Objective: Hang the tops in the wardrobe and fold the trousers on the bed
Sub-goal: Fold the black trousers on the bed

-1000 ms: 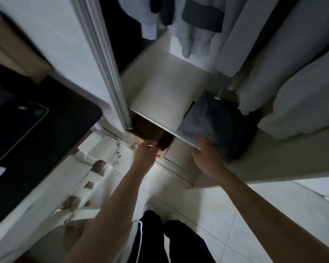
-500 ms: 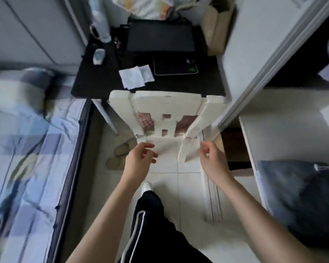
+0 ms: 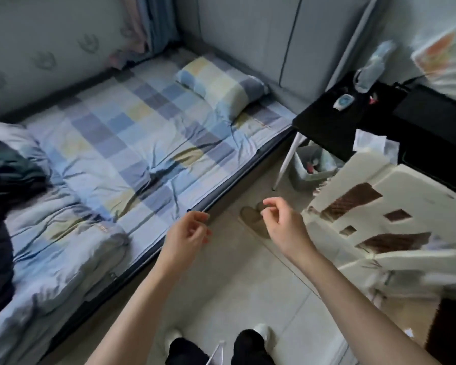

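Both my grips are empty: left hand (image 3: pixel 188 233) and right hand (image 3: pixel 282 225) hang loosely curled over the floor beside the bed (image 3: pixel 132 133). The dark clothes (image 3: pixel 3 185) heaped at its left end, probably trousers, lie well apart; a hurried reach could drag the bedding (image 3: pixel 63 248) along.

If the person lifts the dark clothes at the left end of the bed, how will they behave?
The dark clothes lie crumpled in soft folds on the bed, so they will probably hang limp and unfold. They look light. Both hands are empty, so using two may help.
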`<state>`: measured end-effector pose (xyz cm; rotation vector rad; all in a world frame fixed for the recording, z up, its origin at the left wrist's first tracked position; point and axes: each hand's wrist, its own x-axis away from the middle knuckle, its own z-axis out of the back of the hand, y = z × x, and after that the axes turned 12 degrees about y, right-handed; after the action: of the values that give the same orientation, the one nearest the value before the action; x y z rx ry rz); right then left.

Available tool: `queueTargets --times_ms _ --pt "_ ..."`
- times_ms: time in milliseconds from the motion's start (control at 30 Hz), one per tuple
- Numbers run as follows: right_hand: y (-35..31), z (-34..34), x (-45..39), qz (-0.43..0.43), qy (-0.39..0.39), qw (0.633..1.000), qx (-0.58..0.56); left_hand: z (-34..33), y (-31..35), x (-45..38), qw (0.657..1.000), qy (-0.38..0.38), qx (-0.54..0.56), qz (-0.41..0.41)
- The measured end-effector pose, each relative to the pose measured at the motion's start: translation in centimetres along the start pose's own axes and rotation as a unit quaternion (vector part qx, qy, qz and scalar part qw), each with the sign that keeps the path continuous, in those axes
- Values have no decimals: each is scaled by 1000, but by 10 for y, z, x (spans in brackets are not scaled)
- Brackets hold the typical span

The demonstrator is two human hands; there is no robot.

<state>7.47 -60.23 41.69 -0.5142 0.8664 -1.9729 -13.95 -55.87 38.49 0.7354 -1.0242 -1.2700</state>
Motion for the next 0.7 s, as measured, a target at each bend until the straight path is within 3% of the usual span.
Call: queueTargets --times_ms 133,367,700 --pt "-69 -75 7 86 -52 995 11 92 -33 -9 999 52 -10 13" --pt "-179 -220 48 160 -166 973 9 251 -118 -15 987 150 -25 47" --pt "-288 -392 89 236 -302 923 40 397 -239 -14 941 261 3 216"
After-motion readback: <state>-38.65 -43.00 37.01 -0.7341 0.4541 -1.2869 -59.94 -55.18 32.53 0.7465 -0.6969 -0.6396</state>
